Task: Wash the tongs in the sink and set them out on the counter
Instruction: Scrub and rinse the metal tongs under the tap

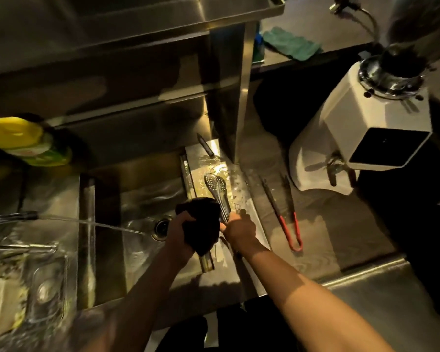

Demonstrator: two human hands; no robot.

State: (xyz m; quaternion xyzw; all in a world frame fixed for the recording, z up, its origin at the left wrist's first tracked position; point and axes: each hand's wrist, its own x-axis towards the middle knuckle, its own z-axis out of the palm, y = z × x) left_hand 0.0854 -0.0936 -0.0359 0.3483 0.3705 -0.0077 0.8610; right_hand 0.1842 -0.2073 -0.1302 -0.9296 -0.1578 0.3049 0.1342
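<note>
My right hand (239, 228) grips the handles of steel tongs (217, 186), whose perforated spoon heads point away over the wet steel ledge right of the sink (137, 199). My left hand (179, 231) clutches a dark cloth (202, 222) bunched against the tongs' handles. A second pair of tongs with red handles (288, 224) lies flat on the counter to the right. Water streams from a faucet (10, 218) at the left into the sink basin near the drain (162, 227).
A green-and-yellow soap bottle (28, 143) stands at the back left. A white coffee grinder (361, 138) occupies the counter at right. A green cloth (290, 43) lies on the far shelf. Glass containers (43, 283) sit left of the sink. A dark pointed tool (205, 145) rests behind the tongs.
</note>
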